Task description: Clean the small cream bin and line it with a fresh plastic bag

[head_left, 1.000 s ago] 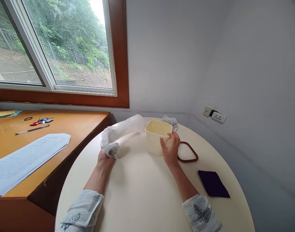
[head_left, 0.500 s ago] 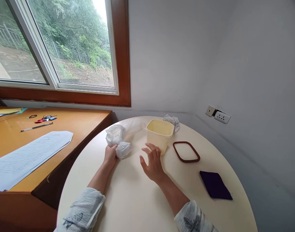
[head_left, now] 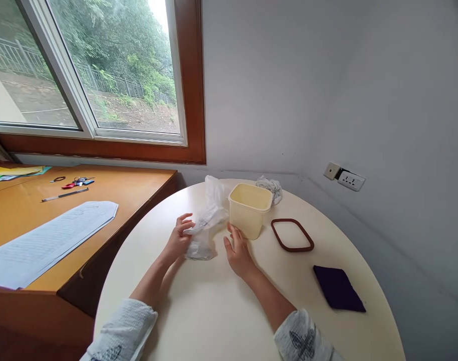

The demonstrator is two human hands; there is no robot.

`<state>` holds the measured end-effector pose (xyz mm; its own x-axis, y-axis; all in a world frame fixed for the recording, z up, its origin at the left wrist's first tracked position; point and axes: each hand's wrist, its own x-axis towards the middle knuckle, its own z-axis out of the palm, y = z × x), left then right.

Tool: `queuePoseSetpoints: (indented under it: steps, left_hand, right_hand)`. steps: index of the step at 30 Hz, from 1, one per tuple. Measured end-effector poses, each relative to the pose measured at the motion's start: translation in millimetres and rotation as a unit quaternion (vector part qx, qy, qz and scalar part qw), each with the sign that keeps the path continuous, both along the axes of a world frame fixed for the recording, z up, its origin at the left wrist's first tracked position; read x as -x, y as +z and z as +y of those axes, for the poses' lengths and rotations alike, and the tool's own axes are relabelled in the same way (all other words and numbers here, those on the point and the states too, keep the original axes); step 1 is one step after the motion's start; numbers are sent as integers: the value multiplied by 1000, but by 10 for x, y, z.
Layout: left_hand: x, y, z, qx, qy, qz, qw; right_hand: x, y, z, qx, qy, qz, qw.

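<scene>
A crumpled clear plastic bag (head_left: pixel 208 218) stretches over the white table, left of a pale yellow square plastic container (head_left: pixel 247 218). My left hand (head_left: pixel 178 240) has its curled fingers on the bag's near left side, gripping the film. In front of the container is my right hand (head_left: pixel 239 254), fingers stretched out and thumb apart, holding nothing. Its fingertips are close to the container's lower front side; whether they touch it I cannot tell. A brown rounded-square ring (head_left: pixel 283 246) lies flat to the container's right.
A folded dark purple cloth (head_left: pixel 338 288) lies on the round table (head_left: pixel 214 321) at right. Another crumpled plastic bag (head_left: pixel 276 189) sits behind the container. On the orange desk (head_left: pixel 139 185) at left are papers (head_left: pixel 63 240), a pen (head_left: pixel 65 195) and keys (head_left: pixel 80 182).
My left hand has shifted right and its hold on the bag has changed. The bag is less bunched, and its far end stands higher beside the container. My right hand's fingers have drawn closer together.
</scene>
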<state>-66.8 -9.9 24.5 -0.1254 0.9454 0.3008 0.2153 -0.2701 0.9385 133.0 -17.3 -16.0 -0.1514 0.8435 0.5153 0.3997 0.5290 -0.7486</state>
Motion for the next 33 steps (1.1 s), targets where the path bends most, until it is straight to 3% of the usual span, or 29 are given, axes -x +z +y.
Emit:
queuePoseSetpoints:
  steps: [4, 8, 11, 15, 17, 21, 24, 29, 33]
  left_hand:
    - [46, -32, -1, 41, -114, 57, 991]
    - [15, -9, -38, 70, -207, 73, 973]
    - [-11, 44, -72, 88, -244, 87, 962]
    - [-26, 108, -118, 125, -280, 82, 948]
    - [-24, 116, -127, 142, -270, 46, 951]
    - [24, 89, -94, 142, -176, -85, 970]
    - [97, 73, -50, 134, -124, -170, 968]
    - [183, 86, -22, 93, -126, -284, 946]
    - [157, 95, -41, 106, -149, -265, 947]
  right_hand:
    - [52, -72, 44, 115, 58, 138, 982]
    - [61, -36, 59, 158, 86, 240, 954]
    - [49, -25, 63, 152, 66, 242, 956]
    - [35, -24, 54, 129, 42, 167, 977]
    - [31, -12, 45, 112, 32, 121, 986]
    - [20, 11, 29, 81, 19, 80, 993]
    - [1, 26, 15, 53, 6, 59, 997]
    - [-31, 71, -15, -13, -61, 29, 998]
    - [-33, 91, -28, 46, -69, 103, 991]
